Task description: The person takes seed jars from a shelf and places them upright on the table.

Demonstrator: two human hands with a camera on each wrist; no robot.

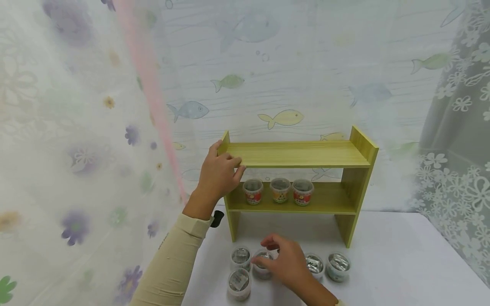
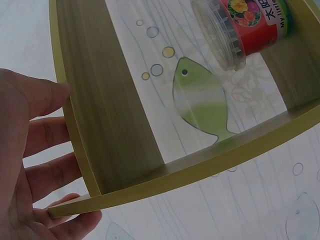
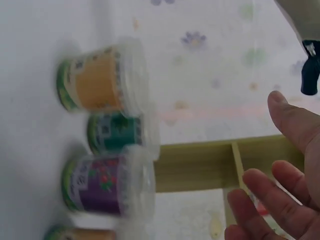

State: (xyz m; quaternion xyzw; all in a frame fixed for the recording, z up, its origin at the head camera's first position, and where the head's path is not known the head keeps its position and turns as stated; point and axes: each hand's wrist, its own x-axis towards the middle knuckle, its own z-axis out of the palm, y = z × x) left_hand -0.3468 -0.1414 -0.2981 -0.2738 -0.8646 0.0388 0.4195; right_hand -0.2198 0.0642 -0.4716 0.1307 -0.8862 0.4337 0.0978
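A yellow-green wooden shelf (image 1: pixel 294 154) stands upright on the table. My left hand (image 1: pixel 220 172) grips its upper left corner, thumb and fingers about the board edges in the left wrist view. On the middle board stand three clear plastic cups: a red-labelled one (image 1: pixel 253 195), an orange-labelled one (image 1: pixel 280 194) and another red-labelled one (image 1: pixel 303 196). My right hand (image 1: pixel 289 263), fingers loosely spread and holding nothing, hovers over the row of table cups, nearest to a plastic cup (image 1: pixel 261 272) with a silvery packet inside. A purple-labelled cup (image 3: pixel 100 186) shows in the right wrist view.
More packet-filled cups stand on the white table (image 1: pixel 402 250) before the shelf: two at the left (image 1: pixel 240 256) (image 1: pixel 239 285) and two at the right (image 1: pixel 315 264) (image 1: pixel 338 267). A patterned curtain (image 1: pixel 306 76) hangs behind.
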